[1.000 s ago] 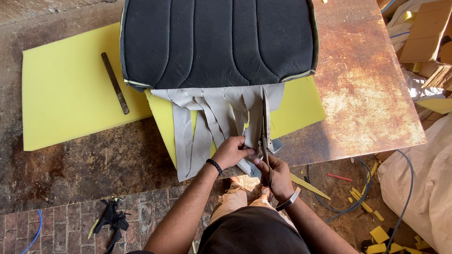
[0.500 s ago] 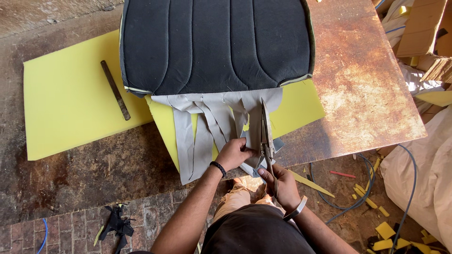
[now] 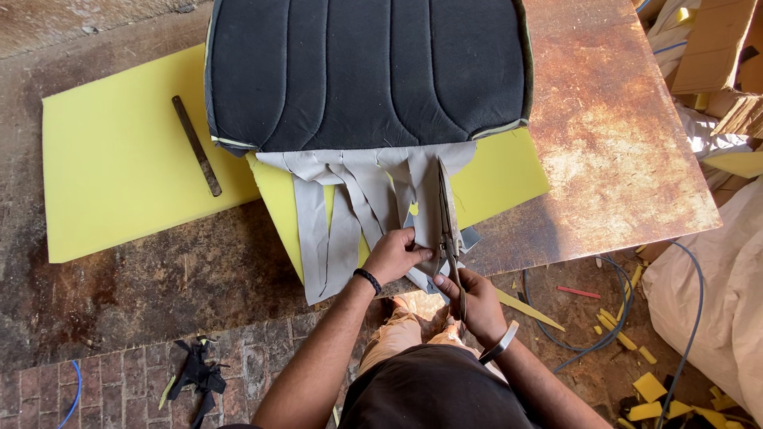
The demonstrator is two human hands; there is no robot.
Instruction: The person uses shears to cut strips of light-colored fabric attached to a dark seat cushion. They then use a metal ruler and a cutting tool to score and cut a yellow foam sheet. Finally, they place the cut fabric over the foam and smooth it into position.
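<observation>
The left hand point(image 3: 395, 254) pinched a grey fabric strip point(image 3: 427, 208) hanging from the black quilted seat cushion point(image 3: 366, 71) at twelve o'clock. The right hand point(image 3: 477, 300), closed around the handles, held scissors point(image 3: 447, 226) with blades pointing toward twelve along that strip. Yellow foam sheets point(image 3: 119, 171) lay beneath on the rusty table point(image 3: 620, 151); a metal bar point(image 3: 196, 145) rested at ten o'clock.

Bright, even daylight, sharp focus throughout

Sun glares hardest on the white sack point(image 3: 727, 294) at the right edge; shadows are soft and short, and straight lines bow slightly toward the frame's corners.
</observation>
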